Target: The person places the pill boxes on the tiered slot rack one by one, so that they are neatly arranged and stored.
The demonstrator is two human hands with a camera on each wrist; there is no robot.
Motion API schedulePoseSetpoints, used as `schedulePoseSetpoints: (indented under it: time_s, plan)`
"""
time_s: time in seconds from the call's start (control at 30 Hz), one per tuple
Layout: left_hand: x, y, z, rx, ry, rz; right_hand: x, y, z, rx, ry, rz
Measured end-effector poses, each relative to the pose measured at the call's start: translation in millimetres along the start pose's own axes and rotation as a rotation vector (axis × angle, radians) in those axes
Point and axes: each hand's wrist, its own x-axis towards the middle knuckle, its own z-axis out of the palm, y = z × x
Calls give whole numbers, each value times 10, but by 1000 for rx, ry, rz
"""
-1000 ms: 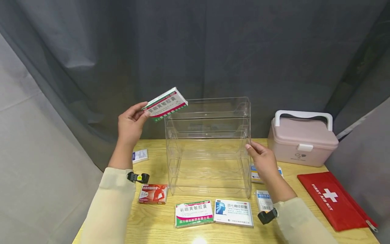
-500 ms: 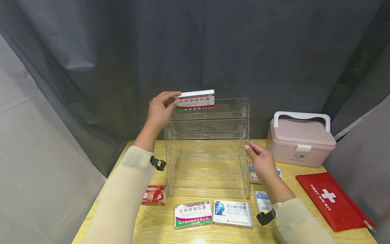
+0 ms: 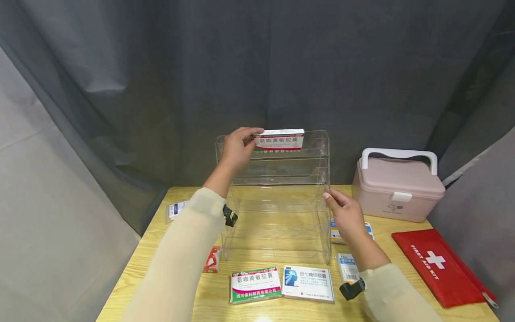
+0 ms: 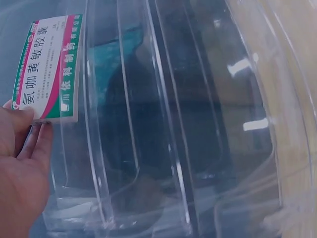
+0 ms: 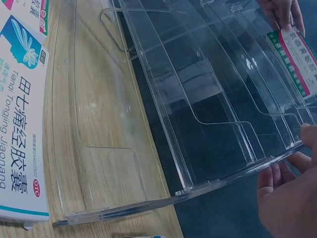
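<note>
I keep the left hand (image 3: pixel 240 146) at the top tier of the clear rack (image 3: pixel 281 181), its grip pinching the held medicine box (image 3: pixel 279 141) by the left end, thumb on the printed face. This box stands on a long edge with its lettering toward the head camera; in the left wrist view, its lower part shows through the tier's transparent front. I cannot tell whether it rests on the tier floor. My right hand (image 3: pixel 346 211) has its grip clasped on the rack's right side wall, thumb and fingers on opposite faces of the edge. The rack stands on the desk (image 3: pixel 225 311). In front of it, a matching green-and-white carton (image 3: pixel 256 286) lies flat, just beside a blue-and-white carton (image 3: pixel 308 284). To the right are a pink case (image 3: pixel 398 188) and, nearer me, a red first-aid pouch (image 3: pixel 442 268). The left sleeve (image 3: pixel 181 259) partly hides a red carton (image 3: pixel 212 260).
</note>
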Motion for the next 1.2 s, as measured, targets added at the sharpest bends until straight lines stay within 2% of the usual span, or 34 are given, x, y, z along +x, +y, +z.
schedulePoseSetpoints:
  time_s: [0.3,0.53,0.8,1.2]
  plan:
    - [9,1,137,-46,-35,-44,-26,-1,42,35,0,-5]
    - [54,43,211,-47,-68,-4,-17,-9,45,48,8,-7]
    - [64,89,308,-51,-98,3,-49,-18,69,44,-2,-5]
    - [78,94,333,-43,-97,37,-32,10,83,57,21,-9]
